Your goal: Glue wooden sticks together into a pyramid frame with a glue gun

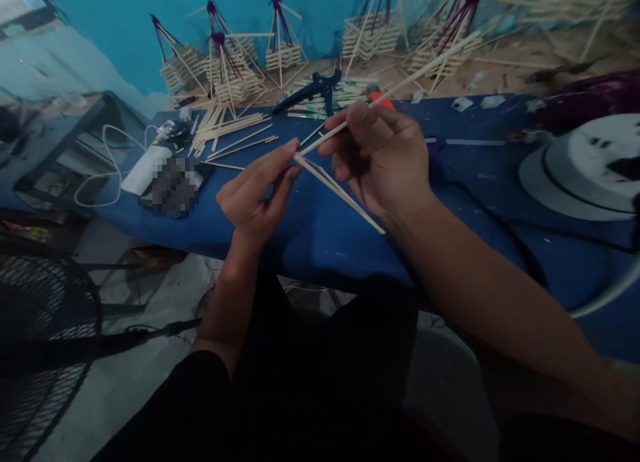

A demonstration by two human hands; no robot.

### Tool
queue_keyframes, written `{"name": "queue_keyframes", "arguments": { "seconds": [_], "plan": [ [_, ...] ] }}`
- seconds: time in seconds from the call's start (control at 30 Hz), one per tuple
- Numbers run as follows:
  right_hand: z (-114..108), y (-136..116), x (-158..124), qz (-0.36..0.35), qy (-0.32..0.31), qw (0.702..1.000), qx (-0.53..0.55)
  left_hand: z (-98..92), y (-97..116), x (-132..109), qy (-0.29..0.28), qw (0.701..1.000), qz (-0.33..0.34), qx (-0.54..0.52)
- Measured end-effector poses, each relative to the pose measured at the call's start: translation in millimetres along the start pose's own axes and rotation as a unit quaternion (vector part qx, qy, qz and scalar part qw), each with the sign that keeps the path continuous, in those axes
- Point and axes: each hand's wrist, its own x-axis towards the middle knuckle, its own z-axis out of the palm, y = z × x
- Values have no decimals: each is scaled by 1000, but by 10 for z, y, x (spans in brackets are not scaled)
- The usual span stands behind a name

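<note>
A long pale wooden stick (423,71) is held in the right hand (383,145), its shaft pinched between thumb and fingers a short way up from its near left end, with the greater length projecting past the hand to the far right. That near end is met at the fingertips of the left hand (260,195), where thumb and forefinger are drawn nearly together — closed around the meeting point with a narrow pair of thin pale wooden sticks (350,202), whose other ends slant down to the near right, just beside the right wrist. The sticks are straight and slender, with a smooth, matt look. A table covered in smooth blue material (320,239) lies beneath both hands, its near edge running just in front of the dark-clothed lap. To the far left, loose pale wooden sticks (233,129) are spread in a crossed heap; beyond the hands, a dark blue hand tool with two handles (313,92) is laid near the turquoise wall (320,15). Open room is left on the blue surface between the wrists and toward the near edge — the right side is bounded by a round white plastic object (560,175).
</note>
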Motion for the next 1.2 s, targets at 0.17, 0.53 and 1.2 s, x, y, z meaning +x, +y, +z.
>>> {"name": "queue_keyframes", "arguments": {
  "seconds": [0.17, 0.53, 1.2],
  "plan": [
    [31, -42, -42, -15, 9, 1000, -4, 0, -67, -45, -16, 999, 37, 6],
    [1, -13, -56, -64, -28, 998, -5, -189, -99, -3, -48, 994, 69, 63],
    [-31, -102, -168, -165, -108, 964, -180, -197, -234, -207, -71, 992, 90, 56]
  ]
}}
